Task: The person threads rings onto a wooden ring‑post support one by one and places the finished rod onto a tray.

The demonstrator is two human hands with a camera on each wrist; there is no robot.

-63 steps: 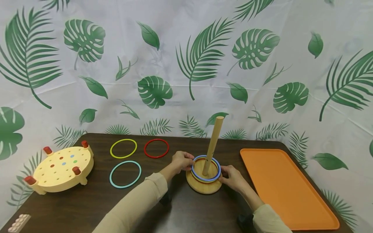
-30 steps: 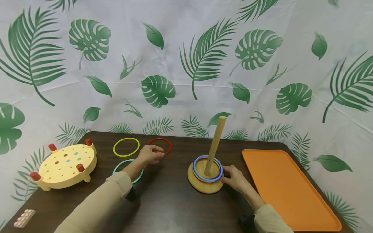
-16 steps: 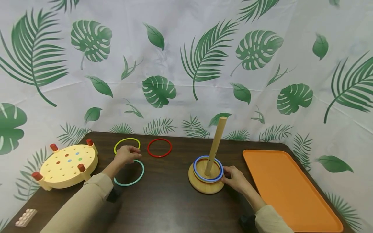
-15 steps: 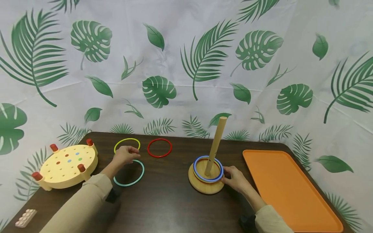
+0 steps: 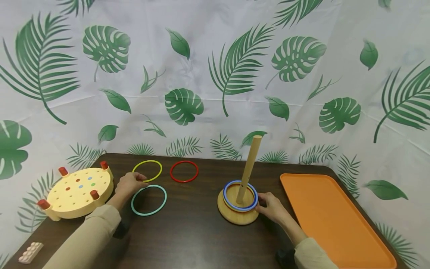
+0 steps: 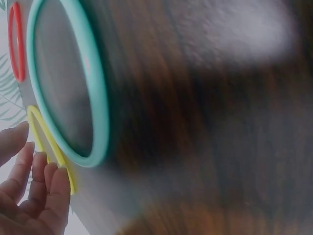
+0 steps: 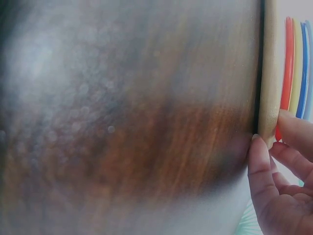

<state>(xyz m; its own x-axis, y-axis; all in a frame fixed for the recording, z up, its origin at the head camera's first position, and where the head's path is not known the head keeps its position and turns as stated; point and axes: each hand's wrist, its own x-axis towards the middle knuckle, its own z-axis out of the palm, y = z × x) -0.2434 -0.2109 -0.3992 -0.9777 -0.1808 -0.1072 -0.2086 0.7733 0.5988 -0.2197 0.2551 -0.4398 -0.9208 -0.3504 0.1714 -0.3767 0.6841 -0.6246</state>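
A wooden base (image 5: 235,217) with a tilted peg (image 5: 248,168) stands mid-table, with a blue ring (image 5: 224,197) on top of yellow and red rings (image 7: 287,63) stacked round the peg. My right hand (image 5: 263,203) pinches the base's right rim (image 7: 269,73), thumb on its side. My left hand (image 5: 136,179) lies at the lower left edge of a loose yellow ring (image 5: 147,161); its straight fingertips (image 6: 61,171) touch that ring (image 6: 44,134). A teal ring (image 5: 165,200) lies just in front of it, and a red ring (image 5: 184,182) lies to the right.
A yellow round pegboard toy (image 5: 78,190) with red pegs sits at the left. An orange tray (image 5: 329,220) lies along the right side. A small pink brick (image 5: 30,252) lies at the front left corner. A leaf-print cloth hangs behind the table.
My left hand left the base and travelled left, past the red ring, down to the yellow ring's near edge. The right hand stayed at the base's rim.
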